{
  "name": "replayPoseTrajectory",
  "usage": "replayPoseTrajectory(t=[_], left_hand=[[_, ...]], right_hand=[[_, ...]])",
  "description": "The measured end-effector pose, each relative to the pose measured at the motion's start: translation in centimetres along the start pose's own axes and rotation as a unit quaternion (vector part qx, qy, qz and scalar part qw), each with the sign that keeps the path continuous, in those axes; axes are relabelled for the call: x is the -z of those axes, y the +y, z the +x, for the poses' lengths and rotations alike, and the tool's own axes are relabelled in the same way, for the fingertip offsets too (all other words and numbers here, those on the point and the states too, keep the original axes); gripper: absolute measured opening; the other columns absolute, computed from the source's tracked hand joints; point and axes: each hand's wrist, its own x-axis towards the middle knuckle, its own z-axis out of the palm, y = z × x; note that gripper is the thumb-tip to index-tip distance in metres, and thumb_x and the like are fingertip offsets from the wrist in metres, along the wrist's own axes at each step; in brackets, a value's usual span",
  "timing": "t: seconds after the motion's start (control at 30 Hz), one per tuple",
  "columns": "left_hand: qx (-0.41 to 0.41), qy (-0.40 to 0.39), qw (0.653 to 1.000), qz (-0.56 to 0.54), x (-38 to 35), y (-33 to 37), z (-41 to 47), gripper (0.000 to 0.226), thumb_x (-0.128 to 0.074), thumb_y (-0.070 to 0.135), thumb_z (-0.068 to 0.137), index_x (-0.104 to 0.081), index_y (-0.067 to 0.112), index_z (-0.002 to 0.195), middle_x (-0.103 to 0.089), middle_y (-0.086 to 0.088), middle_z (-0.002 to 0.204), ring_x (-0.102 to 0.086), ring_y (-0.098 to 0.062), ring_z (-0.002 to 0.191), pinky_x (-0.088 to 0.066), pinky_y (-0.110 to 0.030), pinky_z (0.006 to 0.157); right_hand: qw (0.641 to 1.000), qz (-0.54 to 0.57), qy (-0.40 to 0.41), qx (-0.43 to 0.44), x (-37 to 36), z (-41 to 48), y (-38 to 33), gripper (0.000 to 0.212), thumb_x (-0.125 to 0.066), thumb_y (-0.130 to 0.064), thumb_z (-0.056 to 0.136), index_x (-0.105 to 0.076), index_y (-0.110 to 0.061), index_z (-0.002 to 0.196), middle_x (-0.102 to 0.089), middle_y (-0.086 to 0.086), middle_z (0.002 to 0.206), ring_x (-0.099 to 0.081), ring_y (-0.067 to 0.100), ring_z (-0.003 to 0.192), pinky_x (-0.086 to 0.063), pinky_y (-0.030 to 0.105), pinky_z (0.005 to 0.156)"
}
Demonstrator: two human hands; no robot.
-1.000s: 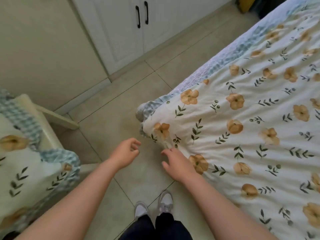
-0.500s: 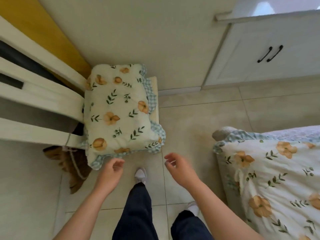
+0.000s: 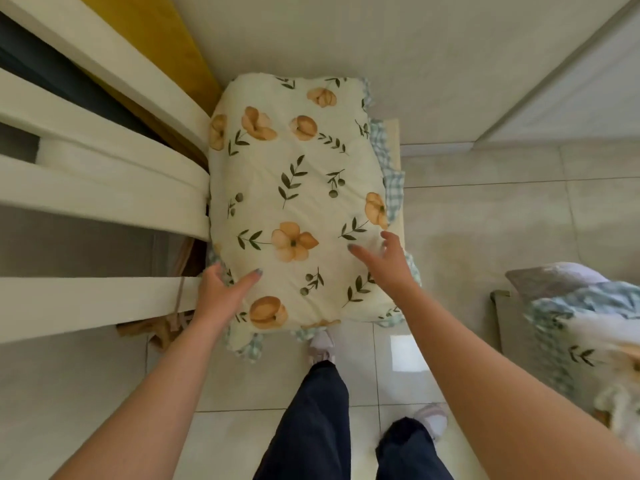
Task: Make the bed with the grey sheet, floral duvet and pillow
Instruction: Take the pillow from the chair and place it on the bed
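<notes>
Pillow (image 3: 294, 202), centre frame, is awaiting placement; left hand (image 3: 221, 296) and right hand (image 3: 391, 265) are bracketing its lower corners, fingers spread wide, gripping nothing. Floral duvet (image 3: 595, 337), right edge, is already lying spread.

Cream orange-flowered pillow (image 3: 298, 202), blue-checked trim

Your floral pillow (image 3: 298, 202) is lying flat on a cream seat (image 3: 393, 133) and covers pretty much all of it, just a strip showing on the right. The seat stands on the pale tiled floor (image 3: 485, 220). Over on your right, the bed (image 3: 502, 320) has the grey sheet (image 3: 554, 277) with the floral duvet (image 3: 588, 341) on top.
</notes>
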Motion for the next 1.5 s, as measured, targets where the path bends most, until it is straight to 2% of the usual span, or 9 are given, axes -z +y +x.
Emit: replayPoseTrajectory(t=[0.07,0.23,0.33,0.43,0.63,0.77,0.97,1.17,1.5], left_hand=[[0.018,-0.026,0.999,-0.018,0.4,-0.1,2.6,0.063,-0.083,0.034,0.071,-0.05,0.017,0.123,-0.06,0.005,0.116,-0.059,-0.008,0.093,-0.047,-0.024,0.077],[0.062,-0.052,0.997,0.004,-0.6,-0.2,6.3,0.126,-0.089,0.061,0.037,-0.036,0.023,0.145,-0.052,0.001,0.139,-0.051,-0.024,0.123,-0.043,-0.046,0.103],[0.089,-0.084,0.992,-0.012,-1.3,-0.1,7.0,0.116,-0.091,0.054,0.043,-0.04,0.02,0.142,-0.057,0.001,0.129,-0.054,-0.024,0.114,-0.046,-0.045,0.098],[0.092,-0.142,0.985,0.02,-1.4,-0.3,6.2,0.112,-0.091,0.053,0.041,-0.045,0.022,0.139,-0.057,-0.002,0.132,-0.054,-0.025,0.112,-0.045,-0.041,0.094],[0.004,-0.131,0.991,-0.01,-2.9,-1.7,-0.2,0.09,-0.087,0.034,0.058,-0.047,0.019,0.137,-0.059,-0.004,0.128,-0.055,-0.02,0.103,-0.046,-0.035,0.09],[-0.039,-0.176,0.984,0.005,-3.7,-3.0,-5.9,0.073,-0.081,0.022,0.072,-0.047,0.017,0.136,-0.058,-0.001,0.115,-0.054,-0.018,0.1,-0.043,-0.031,0.084],[-0.068,-0.26,0.957,0.112,-4.8,-6.4,-15.8,0.101,-0.092,0.04,0.047,-0.048,0.022,0.136,-0.062,-0.002,0.123,-0.06,-0.023,0.107,-0.05,-0.042,0.092],[-0.1,-0.383,0.898,0.194,-7.2,-7.9,-25.6,0.105,-0.094,0.049,0.037,-0.052,0.031,0.132,-0.067,0.002,0.118,-0.065,-0.023,0.104,-0.052,-0.049,0.091],[-0.235,-0.517,0.711,0.415,-10.3,-15.0,-47.3,0.098,-0.094,0.048,0.039,-0.05,0.026,0.125,-0.066,0.001,0.115,-0.064,-0.026,0.102,-0.055,-0.05,0.087]], right_hand=[[0.999,0.016,-0.004,-0.031,-0.9,1.9,-0.1,0.108,-0.08,-0.055,0.065,-0.022,-0.018,0.148,-0.038,0.006,0.149,-0.041,0.027,0.134,-0.041,0.046,0.107],[0.998,-0.009,-0.007,-0.07,-2.1,4.5,1.3,0.12,-0.089,-0.048,0.053,-0.021,-0.02,0.147,-0.042,0.003,0.143,-0.043,0.029,0.131,-0.041,0.048,0.106],[0.994,-0.034,-0.024,-0.1,-1.6,4.5,2.0,0.105,-0.089,-0.048,0.042,-0.043,-0.02,0.132,-0.057,0.002,0.122,-0.056,0.026,0.112,-0.05,0.046,0.095],[0.994,0.02,-0.056,-0.094,-0.1,3.1,2.5,0.067,-0.088,-0.028,0.058,-0.051,-0.024,0.114,-0.062,0.003,0.108,-0.06,0.024,0.098,-0.054,0.042,0.088],[0.99,0.113,0.017,-0.085,2.1,-4.0,7.1,0.068,-0.085,-0.022,0.062,-0.046,-0.028,0.117,-0.057,-0.001,0.107,-0.057,0.023,0.097,-0.049,0.031,0.069],[0.977,0.183,0.052,-0.093,3.8,-10.9,11.5,0.068,-0.087,-0.025,0.057,-0.05,-0.029,0.114,-0.062,0.0,0.108,-0.062,0.024,0.095,-0.055,0.036,0.075],[0.938,0.293,0.141,-0.117,6.2,-25.9,19.4,0.06,-0.084,-0.021,0.061,-0.051,-0.03,0.11,-0.061,-0.007,0.102,-0.059,0.014,0.09,-0.046,0.024,0.06],[0.88,0.369,0.264,-0.138,7.6,-39.9,26.0,0.066,-0.083,-0.019,0.061,-0.047,-0.029,0.115,-0.059,-0.009,0.104,-0.058,0.01,0.09,-0.046,0.024,0.064],[0.687,0.525,0.467,-0.186,0.4,-64.7,37.1,0.064,-0.084,-0.016,0.061,-0.055,-0.025,0.118,-0.064,-0.003,0.115,-0.062,0.019,0.1,-0.053,0.035,0.082]])
